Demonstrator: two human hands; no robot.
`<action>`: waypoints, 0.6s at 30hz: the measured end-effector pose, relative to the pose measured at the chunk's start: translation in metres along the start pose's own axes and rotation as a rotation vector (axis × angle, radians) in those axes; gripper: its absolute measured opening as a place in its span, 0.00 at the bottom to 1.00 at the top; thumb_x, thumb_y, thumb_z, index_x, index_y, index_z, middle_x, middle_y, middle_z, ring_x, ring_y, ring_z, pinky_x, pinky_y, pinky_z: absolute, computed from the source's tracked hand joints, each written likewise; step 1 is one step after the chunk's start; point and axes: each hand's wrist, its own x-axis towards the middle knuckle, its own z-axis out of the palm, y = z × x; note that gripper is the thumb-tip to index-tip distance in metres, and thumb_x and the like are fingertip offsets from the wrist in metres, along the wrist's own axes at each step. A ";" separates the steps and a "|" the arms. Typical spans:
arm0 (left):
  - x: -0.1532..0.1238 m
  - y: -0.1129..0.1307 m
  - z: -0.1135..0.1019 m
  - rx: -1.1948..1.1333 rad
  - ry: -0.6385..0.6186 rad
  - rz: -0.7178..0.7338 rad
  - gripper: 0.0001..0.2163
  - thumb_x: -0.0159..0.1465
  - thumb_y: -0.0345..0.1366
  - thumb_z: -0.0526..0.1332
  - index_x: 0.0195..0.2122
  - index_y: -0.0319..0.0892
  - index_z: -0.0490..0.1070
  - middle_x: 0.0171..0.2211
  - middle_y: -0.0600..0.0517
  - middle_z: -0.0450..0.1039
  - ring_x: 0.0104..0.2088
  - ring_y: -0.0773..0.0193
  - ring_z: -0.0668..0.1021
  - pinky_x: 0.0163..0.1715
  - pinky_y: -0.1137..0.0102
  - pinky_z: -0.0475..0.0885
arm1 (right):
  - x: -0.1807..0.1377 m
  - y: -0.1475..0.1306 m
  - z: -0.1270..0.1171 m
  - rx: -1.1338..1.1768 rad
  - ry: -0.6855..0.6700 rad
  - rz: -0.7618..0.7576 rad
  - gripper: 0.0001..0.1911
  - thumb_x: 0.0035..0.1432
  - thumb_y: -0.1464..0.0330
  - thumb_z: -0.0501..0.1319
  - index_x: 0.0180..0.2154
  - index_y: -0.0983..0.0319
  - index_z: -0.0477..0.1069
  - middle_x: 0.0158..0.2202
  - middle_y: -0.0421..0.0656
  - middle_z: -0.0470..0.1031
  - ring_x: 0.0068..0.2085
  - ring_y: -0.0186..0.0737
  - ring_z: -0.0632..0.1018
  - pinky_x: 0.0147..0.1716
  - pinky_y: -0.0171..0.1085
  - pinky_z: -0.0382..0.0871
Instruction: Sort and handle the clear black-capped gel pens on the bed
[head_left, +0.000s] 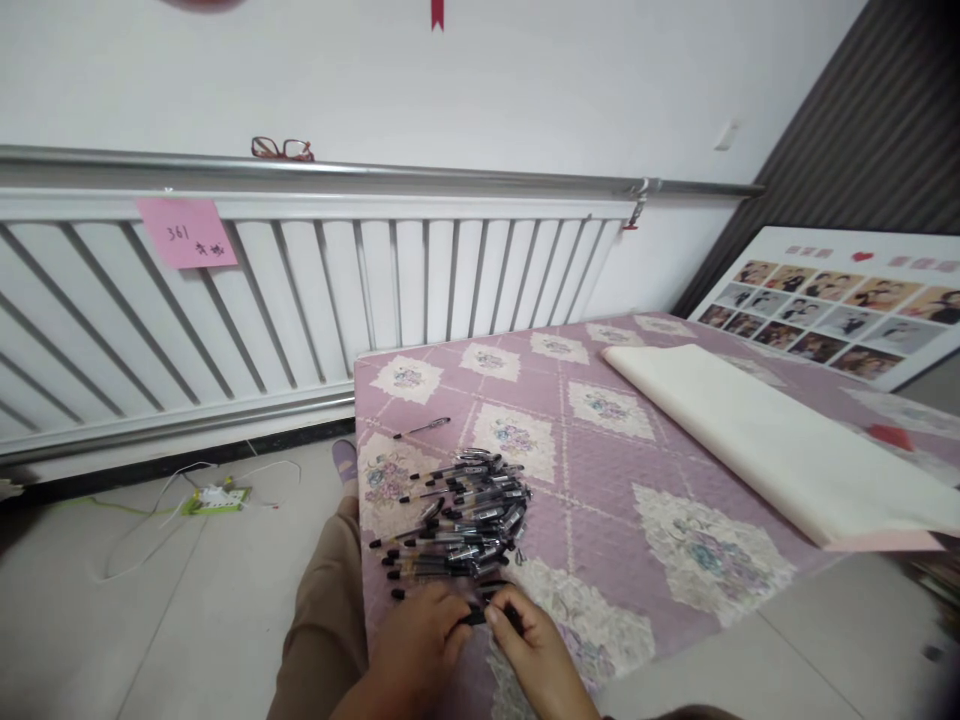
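Note:
Many black-tipped pens with clear barrels lie in a loose pile [469, 520] near the left edge of the purple, flower-patterned cloth. A single pen [422, 428] rests apart from the pile, farther back. At the near end of the pile, my left hand [424, 640] is closed, fingers pinched on a black pen [474, 613]. Close beside it on the right, my right hand [529, 635] is closed too, thumb and fingers pinched on a black pen part. The fingers hide much of what is held, so I cannot tell whether both grip the same pen.
A folded cream sheet [750, 440] lies across the cloth [600, 490] on the right. Behind it leans a photo board [825, 300]. A white radiator [420, 280] lines the wall, with glasses [282, 150] on its pipe. A power strip [217, 498] with cables sits on the floor.

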 end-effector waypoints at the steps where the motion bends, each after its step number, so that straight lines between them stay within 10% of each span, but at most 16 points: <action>1: 0.000 0.000 0.000 0.012 -0.004 0.003 0.08 0.62 0.32 0.54 0.38 0.45 0.73 0.38 0.50 0.72 0.40 0.60 0.73 0.39 0.69 0.65 | 0.000 0.000 -0.001 -0.001 -0.012 -0.004 0.10 0.53 0.61 0.59 0.24 0.59 0.69 0.23 0.37 0.69 0.29 0.37 0.70 0.32 0.33 0.64; 9: 0.002 -0.001 -0.006 0.120 -0.010 0.000 0.09 0.63 0.32 0.54 0.39 0.45 0.74 0.38 0.50 0.73 0.41 0.58 0.73 0.40 0.66 0.64 | -0.001 0.003 -0.002 0.025 -0.009 0.013 0.09 0.49 0.65 0.61 0.36 0.58 0.74 0.30 0.39 0.74 0.34 0.41 0.74 0.36 0.35 0.66; 18: -0.003 0.000 -0.009 0.158 0.004 0.009 0.08 0.64 0.33 0.55 0.39 0.47 0.73 0.38 0.51 0.73 0.41 0.58 0.72 0.40 0.67 0.63 | 0.000 0.004 0.002 -0.074 -0.038 -0.041 0.12 0.55 0.61 0.58 0.23 0.60 0.67 0.24 0.37 0.68 0.29 0.38 0.70 0.31 0.34 0.63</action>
